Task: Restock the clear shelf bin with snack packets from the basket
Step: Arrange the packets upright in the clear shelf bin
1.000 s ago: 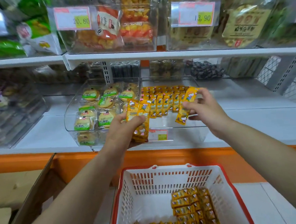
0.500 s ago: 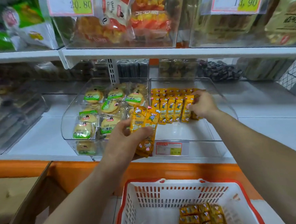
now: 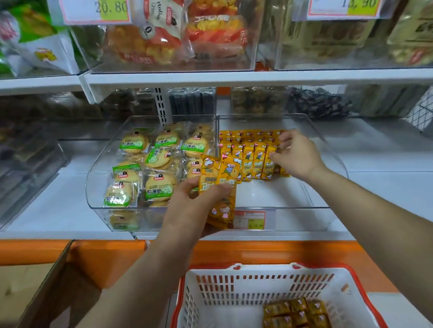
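My left hand [image 3: 188,211] grips a bunch of yellow snack packets [image 3: 219,186] in front of the clear shelf bin [image 3: 322,208]. Inside the bin, rows of the same yellow packets [image 3: 247,154] lie toward the back. My right hand [image 3: 296,154] reaches into the bin and its fingertips pinch a packet at the right end of the front row. Below, the white basket with a red rim [image 3: 219,303] holds more yellow packets [image 3: 295,316] at its bottom right.
A neighbouring clear bin [image 3: 95,186] on the left holds round biscuit packs with green labels. An upper shelf [image 3: 230,78] carries more bins and price tags. A cardboard box [image 3: 41,301] stands at lower left. The bin front bears a price tag [image 3: 252,220].
My right hand moved into the bin with a yellow packet and now sets it at the end of the front row. The left hand stays holding its bunch. The view moved closer.
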